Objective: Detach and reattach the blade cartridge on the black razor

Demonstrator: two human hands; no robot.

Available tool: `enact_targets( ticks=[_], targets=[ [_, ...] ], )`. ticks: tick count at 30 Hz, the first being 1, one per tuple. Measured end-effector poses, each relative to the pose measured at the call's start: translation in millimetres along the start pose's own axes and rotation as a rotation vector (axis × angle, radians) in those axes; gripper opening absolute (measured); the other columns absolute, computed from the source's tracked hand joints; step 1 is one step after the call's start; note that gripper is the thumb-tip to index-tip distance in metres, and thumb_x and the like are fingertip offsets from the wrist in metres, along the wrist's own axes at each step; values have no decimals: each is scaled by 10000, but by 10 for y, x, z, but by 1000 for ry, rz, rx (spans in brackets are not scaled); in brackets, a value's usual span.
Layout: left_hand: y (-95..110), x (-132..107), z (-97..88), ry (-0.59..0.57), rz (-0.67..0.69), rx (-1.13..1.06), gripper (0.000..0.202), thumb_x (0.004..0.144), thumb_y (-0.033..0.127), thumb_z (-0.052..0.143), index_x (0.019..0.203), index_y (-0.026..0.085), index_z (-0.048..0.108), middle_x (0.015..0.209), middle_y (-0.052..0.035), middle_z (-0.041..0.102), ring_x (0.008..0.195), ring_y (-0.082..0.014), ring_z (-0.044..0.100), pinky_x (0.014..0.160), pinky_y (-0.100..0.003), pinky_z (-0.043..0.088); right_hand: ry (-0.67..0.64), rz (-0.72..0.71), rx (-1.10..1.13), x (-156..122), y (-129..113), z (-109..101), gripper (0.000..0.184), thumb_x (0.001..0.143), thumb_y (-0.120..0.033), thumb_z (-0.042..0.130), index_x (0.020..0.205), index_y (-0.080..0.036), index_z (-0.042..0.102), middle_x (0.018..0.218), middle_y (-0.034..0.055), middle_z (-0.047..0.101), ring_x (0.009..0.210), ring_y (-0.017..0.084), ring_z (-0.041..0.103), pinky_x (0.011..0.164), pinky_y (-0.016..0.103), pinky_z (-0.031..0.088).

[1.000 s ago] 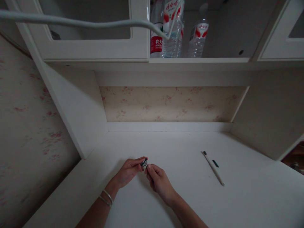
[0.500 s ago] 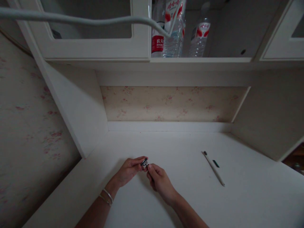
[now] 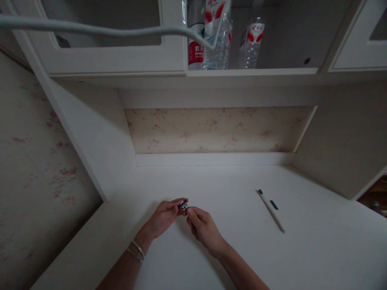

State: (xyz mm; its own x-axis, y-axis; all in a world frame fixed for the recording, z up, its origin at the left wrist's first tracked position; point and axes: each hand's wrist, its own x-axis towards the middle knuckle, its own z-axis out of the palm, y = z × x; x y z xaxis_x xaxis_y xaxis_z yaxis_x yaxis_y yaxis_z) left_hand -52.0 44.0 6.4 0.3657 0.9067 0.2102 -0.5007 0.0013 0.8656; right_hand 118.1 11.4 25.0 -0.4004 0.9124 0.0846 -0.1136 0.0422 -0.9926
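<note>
Near the middle of the white desk, my left hand (image 3: 165, 217) is closed with its fingertips around a small black-and-silver object (image 3: 183, 204). The object has a dark body and a shiny metal part; its exact kind is too small to make out. My right hand (image 3: 205, 231) is closed in a pinch at the right end of the same object, thumb on top and the other fingers curled under. The two hands nearly touch, held just above the desk top. Fingers hide much of the object.
To the right, a slim white stick with a dark tip (image 3: 272, 211), like a toothbrush, lies by a small dark strip (image 3: 274, 204). Plastic bottles (image 3: 216, 40) stand on the shelf above. A white cable (image 3: 121, 30) crosses in front of the cabinet.
The view has shifted slightly. Both hands keep their grip; the small object has turned a little between the fingers, and more of its shiny part shows.
</note>
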Motion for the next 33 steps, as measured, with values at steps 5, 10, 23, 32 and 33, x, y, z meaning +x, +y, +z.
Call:
enact_targets(
  ticks=[5,10,23,32,33],
  targets=[
    [-17,-2,-15,-11,12,29,275,716,284,742,970,178,730,1187,-131,628,905,-195,592,833,-355,435,16,59,86,1,-3,33,455,828,-614,496,812,-163,553,535,-74,339,396,47,248,360,183,173],
    [-26,-9,-38,-36,4,45,261,712,285,746,956,192,734,1201,-124,623,990,-214,574,887,-367,409,42,72,152,-15,4,70,418,821,-578,536,751,-166,534,529,-66,383,381,48,282,335,179,189],
    [-41,-18,-15,1,10,-29,248,704,246,753,946,198,736,1173,-89,647,1032,-191,579,920,-318,411,49,62,226,-29,-11,94,418,820,-552,559,677,-169,476,504,-74,347,374,35,248,335,175,148],
    [-16,-21,13,3,-12,-25,268,678,265,773,934,191,739,1141,-94,663,966,-177,595,884,-310,426,36,109,282,-5,38,64,394,802,-544,582,723,-164,518,502,-71,384,345,32,245,310,173,122],
    [-15,-22,14,8,-16,-19,279,676,270,775,938,185,738,1137,-101,664,950,-174,598,876,-308,427,30,120,293,-1,50,57,387,805,-540,580,728,-165,520,501,-71,387,339,32,244,306,173,119]
  ],
)
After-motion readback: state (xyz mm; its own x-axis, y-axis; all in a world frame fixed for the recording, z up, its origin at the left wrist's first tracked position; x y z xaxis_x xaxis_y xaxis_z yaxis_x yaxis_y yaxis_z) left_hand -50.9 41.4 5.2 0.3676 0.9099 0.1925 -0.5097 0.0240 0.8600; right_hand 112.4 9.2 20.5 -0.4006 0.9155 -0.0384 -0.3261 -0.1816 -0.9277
